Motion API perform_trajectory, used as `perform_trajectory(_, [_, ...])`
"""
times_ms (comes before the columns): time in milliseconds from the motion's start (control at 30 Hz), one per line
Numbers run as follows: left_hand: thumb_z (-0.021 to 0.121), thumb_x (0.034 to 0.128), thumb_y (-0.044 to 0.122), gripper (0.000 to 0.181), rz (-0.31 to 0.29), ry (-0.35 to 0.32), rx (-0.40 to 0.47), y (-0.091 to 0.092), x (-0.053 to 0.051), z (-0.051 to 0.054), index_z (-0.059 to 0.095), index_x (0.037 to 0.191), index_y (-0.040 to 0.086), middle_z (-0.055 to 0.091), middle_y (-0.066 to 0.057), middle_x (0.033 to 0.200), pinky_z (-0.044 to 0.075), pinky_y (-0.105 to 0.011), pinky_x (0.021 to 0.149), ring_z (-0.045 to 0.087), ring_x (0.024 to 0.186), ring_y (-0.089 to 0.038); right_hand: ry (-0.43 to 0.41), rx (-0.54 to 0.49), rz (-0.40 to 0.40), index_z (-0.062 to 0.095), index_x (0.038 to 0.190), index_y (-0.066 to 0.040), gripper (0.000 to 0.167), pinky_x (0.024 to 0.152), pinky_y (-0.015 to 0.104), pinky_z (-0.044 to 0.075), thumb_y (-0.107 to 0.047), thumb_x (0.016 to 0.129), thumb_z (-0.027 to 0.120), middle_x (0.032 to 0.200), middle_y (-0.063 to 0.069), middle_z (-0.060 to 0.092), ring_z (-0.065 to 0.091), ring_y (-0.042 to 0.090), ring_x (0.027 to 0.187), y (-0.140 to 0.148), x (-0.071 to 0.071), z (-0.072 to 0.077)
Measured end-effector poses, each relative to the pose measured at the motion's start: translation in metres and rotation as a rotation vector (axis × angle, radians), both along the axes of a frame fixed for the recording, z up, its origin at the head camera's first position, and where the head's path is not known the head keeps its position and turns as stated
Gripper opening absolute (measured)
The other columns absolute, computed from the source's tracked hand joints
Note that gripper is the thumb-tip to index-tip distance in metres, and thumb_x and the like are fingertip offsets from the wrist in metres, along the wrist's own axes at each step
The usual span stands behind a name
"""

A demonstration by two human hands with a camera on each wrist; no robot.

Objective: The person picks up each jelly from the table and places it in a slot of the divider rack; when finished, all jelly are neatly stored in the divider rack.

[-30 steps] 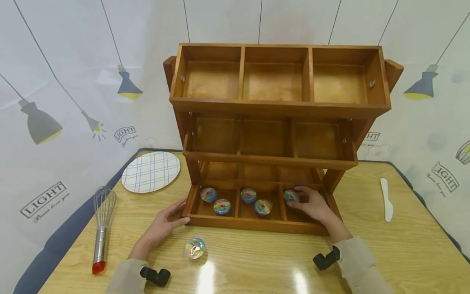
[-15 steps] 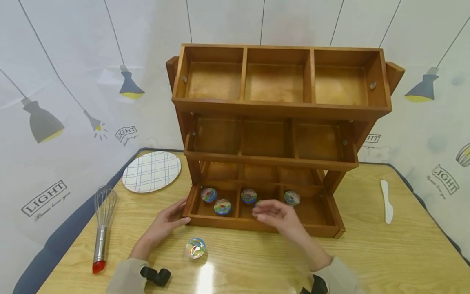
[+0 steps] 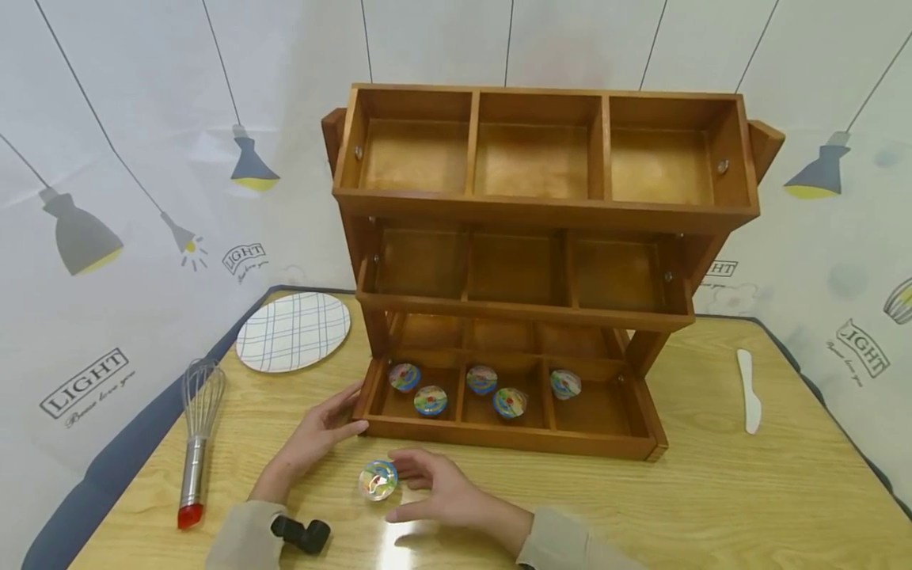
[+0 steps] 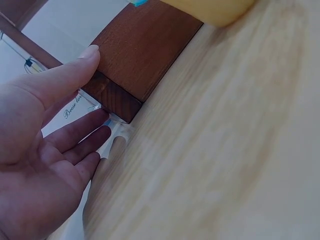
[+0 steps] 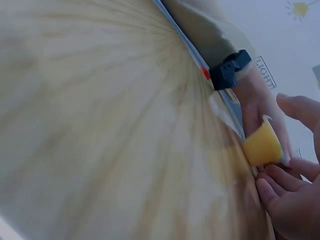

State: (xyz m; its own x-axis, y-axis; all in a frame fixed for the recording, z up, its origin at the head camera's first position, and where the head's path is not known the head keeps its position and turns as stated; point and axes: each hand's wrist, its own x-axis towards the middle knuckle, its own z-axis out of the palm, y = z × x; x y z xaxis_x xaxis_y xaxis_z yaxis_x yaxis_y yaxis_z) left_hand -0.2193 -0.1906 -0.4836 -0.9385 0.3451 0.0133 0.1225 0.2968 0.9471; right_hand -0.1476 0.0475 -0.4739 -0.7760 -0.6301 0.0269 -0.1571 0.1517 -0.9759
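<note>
A small cup with a clear-edged, colourful foil lid, probably a jelly cup (image 3: 378,480), stands on the table in front of the wooden rack. Its yellow side shows in the right wrist view. Beside it is my right hand (image 3: 456,492), thumb and fingers spread apart on its right; the fingertips are close to the cup, contact unclear. My left hand (image 3: 319,437) rests with extended fingers at the left front corner of the rack's bottom tray (image 3: 499,436). That tray holds two similar cups in the left compartment, two in the middle and one cup (image 3: 566,385) on the right.
Two upper tiers of the wooden rack (image 3: 541,204), each with three compartments, rise above the bottom tray. A checked plate (image 3: 294,332) and a whisk (image 3: 196,451) with a red end lie on the left. To the right lies a white plastic knife (image 3: 749,392).
My right hand has let go of a cup in the right compartment and come left and towards me, to the cup on the table. The left hand stays at the tray's corner.
</note>
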Motion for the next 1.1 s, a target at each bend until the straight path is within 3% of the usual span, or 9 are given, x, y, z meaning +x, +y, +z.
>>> perform_trajectory(267, [0.063,0.0813,0.026,0.064,-0.009,-0.001,0.023,0.001,-0.001,0.000,0.034,0.138,0.020,0.040,-0.016,0.137,0.036,-0.015,0.094,0.037,0.126,-0.028,0.044,0.006,-0.089,0.049,0.121,-0.002,0.057,0.079,0.016,0.047,-0.015,0.071,0.074,0.110,0.008,0.060,0.058,0.008,0.095,-0.020,0.001,-0.005])
perform_trajectory(567, [0.063,0.0812,0.029,0.064,0.000,-0.019,0.012,0.000,0.000,0.003,0.033,0.138,0.023,0.039,-0.014,0.138,0.034,-0.012,0.091,0.037,0.126,-0.026,0.043,-0.012,-0.145,0.055,0.114,0.000,0.052,0.071,0.014,0.049,-0.015,0.069,0.075,0.101,0.011,0.064,0.060,0.003,0.080,-0.025,0.000,-0.008])
perform_trajectory(833, [0.062,0.0818,0.029,0.066,-0.008,-0.009,-0.016,-0.001,0.001,0.004,0.031,0.139,0.020,0.038,-0.015,0.139,0.033,-0.019,0.098,0.034,0.128,-0.028,0.018,-0.078,-0.241,0.057,0.114,-0.002,0.049,0.071,0.018,0.051,-0.013,0.070,0.074,0.102,0.015,0.065,0.063,0.010,0.079,-0.009,0.002,0.000])
perform_trajectory(933, [0.063,0.0815,0.030,0.066,-0.001,-0.016,-0.028,-0.001,0.001,0.003,0.031,0.139,0.020,0.037,-0.015,0.139,0.031,-0.026,0.101,0.032,0.129,-0.027,0.074,-0.127,-0.258,0.056,0.115,0.001,0.050,0.076,0.023,0.052,-0.009,0.070,0.074,0.104,0.020,0.063,0.063,0.014,0.084,0.011,0.002,0.010])
perform_trajectory(1100, [0.063,0.0812,0.032,0.066,-0.001,-0.035,-0.010,-0.002,0.003,0.003,0.031,0.139,0.023,0.035,-0.014,0.140,0.028,-0.040,0.104,0.031,0.130,-0.026,0.170,-0.146,-0.354,0.053,0.115,0.006,0.051,0.077,0.025,0.052,-0.007,0.070,0.073,0.104,0.025,0.060,0.061,0.005,0.087,0.066,-0.001,0.030])
